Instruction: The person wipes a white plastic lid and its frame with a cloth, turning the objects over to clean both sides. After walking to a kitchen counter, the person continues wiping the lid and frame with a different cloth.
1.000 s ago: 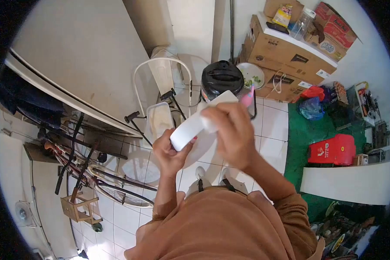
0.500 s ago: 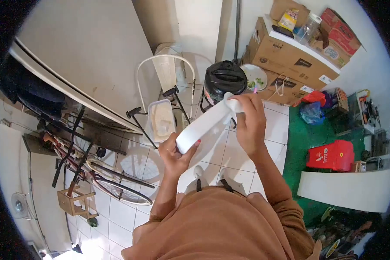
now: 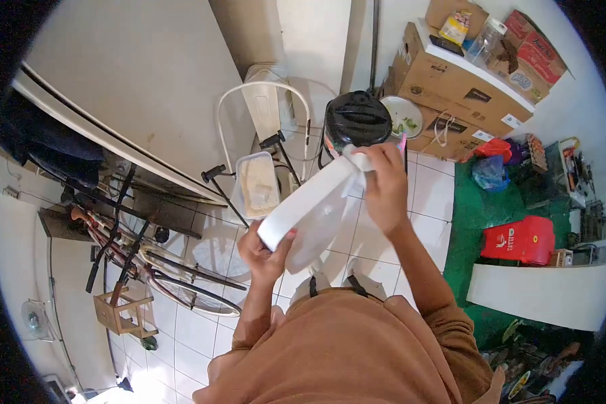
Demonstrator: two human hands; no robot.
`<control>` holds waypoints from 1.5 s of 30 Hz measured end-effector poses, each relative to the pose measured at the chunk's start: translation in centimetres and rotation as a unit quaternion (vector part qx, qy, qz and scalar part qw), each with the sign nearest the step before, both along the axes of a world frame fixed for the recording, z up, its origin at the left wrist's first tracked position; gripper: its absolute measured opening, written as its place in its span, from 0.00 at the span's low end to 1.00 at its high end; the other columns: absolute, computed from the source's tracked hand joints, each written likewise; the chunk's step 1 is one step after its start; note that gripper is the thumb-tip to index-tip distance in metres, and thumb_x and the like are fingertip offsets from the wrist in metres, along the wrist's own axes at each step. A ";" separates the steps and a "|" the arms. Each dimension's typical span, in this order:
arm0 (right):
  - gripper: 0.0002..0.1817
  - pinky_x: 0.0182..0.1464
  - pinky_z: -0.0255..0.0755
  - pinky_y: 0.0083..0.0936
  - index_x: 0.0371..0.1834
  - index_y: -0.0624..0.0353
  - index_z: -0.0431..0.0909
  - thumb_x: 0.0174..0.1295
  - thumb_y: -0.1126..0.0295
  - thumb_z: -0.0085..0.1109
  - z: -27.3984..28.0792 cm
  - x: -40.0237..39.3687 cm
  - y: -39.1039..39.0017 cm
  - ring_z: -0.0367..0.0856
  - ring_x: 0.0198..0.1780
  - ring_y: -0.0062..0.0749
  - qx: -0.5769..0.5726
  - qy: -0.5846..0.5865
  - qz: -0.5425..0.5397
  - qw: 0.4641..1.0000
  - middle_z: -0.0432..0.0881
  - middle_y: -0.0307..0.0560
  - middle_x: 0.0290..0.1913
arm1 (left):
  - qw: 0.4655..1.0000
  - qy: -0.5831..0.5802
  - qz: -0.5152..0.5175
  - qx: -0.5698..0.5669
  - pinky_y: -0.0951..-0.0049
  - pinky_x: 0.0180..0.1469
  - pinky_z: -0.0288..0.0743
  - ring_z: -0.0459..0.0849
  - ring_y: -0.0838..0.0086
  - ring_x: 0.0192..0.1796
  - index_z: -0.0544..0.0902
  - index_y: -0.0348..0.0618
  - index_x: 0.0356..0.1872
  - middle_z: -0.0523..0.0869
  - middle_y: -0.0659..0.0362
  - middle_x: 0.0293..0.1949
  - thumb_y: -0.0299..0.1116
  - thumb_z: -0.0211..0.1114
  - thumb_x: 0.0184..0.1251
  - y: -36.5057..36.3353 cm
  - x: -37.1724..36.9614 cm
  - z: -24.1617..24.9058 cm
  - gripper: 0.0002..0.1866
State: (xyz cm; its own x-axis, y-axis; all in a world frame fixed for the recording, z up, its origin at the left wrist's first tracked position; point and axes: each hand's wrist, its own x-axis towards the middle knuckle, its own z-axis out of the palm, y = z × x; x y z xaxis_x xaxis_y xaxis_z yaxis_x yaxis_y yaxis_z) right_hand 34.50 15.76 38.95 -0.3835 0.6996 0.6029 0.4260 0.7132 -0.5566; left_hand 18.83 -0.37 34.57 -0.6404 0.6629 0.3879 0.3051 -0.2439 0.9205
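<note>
Between my two hands is a white plastic piece (image 3: 308, 203) with a deep rim and a translucent flat face, like a container lid, held tilted above the floor. My left hand (image 3: 262, 257) grips its lower left end, thumb on the near side. My right hand (image 3: 387, 188) is closed at the upper right end, where some crumpled white material (image 3: 353, 180), perhaps cloth or tissue, shows under the fingers. Beyond my left hand stands an open plastic tub (image 3: 241, 185) of pale grain-like contents. A black-lidded round container (image 3: 358, 120) is just past my right hand.
A white metal frame (image 3: 220, 124) with black-tipped legs surrounds the tub. Bicycles (image 3: 182, 283) and a wooden stool (image 3: 121, 313) are at left. Cardboard boxes (image 3: 451, 84), a white bowl (image 3: 411, 111) and a red bin (image 3: 518, 241) are at right.
The white plastic piece has tipped so its translucent flat face shows more. My left hand has moved slightly down and left; my right hand still grips the far end.
</note>
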 end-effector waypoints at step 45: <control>0.21 0.42 0.74 0.38 0.46 0.64 0.77 0.43 0.77 0.60 2.9 1.2 -5.4 0.78 0.41 0.43 0.109 -0.015 0.181 0.977 0.78 0.51 0.43 | 0.979 0.166 -0.088 -0.078 0.71 0.29 0.71 0.80 0.63 0.26 0.78 0.37 0.32 0.79 0.52 0.25 0.24 0.70 0.44 3.1 2.6 4.0 0.12</control>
